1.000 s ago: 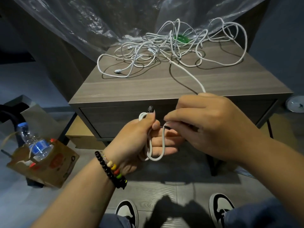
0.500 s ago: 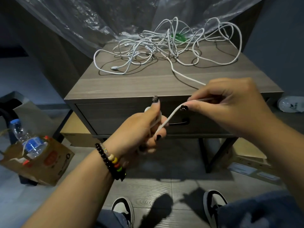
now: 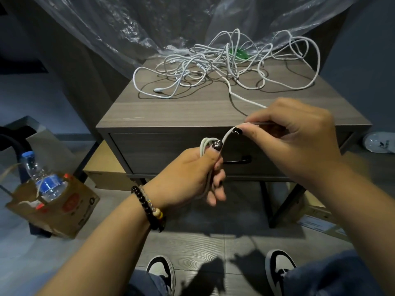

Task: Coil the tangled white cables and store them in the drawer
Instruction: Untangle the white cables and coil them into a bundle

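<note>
Coiling white cable (image 3: 228,133) at frame centre.
Loops gripped in left hand (image 3: 192,174), strand pinched by right hand (image 3: 292,142); tangle (image 3: 224,65) lying upper centre on nightstand (image 3: 171,112).

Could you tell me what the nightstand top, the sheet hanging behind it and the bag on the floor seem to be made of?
The nightstand top looks like grey wood-grain laminate or veneer, matte: straight printed-looking grain, little shine. The sheet seems thin clear plastic film: see-through, crinkled, with bright glints. The bag looks like brown kraft paper, dull and creased, with a printed red mark; it holds a clear plastic water bottle.
</note>
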The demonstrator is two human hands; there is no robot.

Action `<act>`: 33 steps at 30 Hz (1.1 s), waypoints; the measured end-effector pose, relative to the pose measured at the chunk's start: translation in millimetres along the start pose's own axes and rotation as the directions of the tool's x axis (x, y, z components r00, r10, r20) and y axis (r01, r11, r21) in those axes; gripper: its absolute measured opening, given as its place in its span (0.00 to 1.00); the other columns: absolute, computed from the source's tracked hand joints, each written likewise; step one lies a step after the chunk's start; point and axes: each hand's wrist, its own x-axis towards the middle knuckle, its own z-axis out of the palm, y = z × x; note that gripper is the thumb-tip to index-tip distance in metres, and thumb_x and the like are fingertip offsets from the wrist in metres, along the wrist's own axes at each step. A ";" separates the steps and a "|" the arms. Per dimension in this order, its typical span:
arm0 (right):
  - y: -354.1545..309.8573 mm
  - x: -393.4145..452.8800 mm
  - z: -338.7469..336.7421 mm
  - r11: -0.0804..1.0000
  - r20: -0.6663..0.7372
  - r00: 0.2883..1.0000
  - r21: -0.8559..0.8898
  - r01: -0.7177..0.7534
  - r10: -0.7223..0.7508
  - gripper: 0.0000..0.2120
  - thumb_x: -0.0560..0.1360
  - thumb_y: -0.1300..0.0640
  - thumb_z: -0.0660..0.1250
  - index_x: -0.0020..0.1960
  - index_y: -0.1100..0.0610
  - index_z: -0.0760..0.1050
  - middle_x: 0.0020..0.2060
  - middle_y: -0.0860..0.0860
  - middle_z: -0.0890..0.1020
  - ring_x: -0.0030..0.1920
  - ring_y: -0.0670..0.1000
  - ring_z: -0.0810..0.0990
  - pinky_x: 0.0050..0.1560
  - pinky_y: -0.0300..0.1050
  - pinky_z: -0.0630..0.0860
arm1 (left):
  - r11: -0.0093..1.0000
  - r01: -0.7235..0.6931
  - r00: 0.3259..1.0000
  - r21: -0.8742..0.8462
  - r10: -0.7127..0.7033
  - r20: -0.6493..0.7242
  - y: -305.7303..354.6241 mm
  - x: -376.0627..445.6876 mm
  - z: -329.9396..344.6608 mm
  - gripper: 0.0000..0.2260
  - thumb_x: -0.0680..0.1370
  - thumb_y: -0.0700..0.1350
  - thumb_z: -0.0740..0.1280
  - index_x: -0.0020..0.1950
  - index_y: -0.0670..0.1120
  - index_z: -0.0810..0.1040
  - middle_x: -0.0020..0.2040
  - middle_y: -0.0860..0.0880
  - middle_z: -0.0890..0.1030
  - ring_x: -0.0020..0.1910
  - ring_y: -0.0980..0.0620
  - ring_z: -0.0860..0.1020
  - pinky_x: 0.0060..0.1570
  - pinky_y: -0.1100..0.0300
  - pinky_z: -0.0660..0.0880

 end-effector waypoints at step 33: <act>-34.6 -18.8 23.7 0.959 0.448 0.879 -0.142 0.247 -0.160 0.08 0.73 0.64 0.65 0.50 0.60 0.80 0.33 0.53 0.75 0.25 0.56 0.69 0.26 0.49 0.71 | 0.991 -0.091 0.920 0.101 0.122 -0.374 5.1 9.7 -4.3 0.12 0.79 0.51 0.61 0.47 0.43 0.72 0.32 0.48 0.68 0.28 0.55 0.65 0.26 0.64 0.62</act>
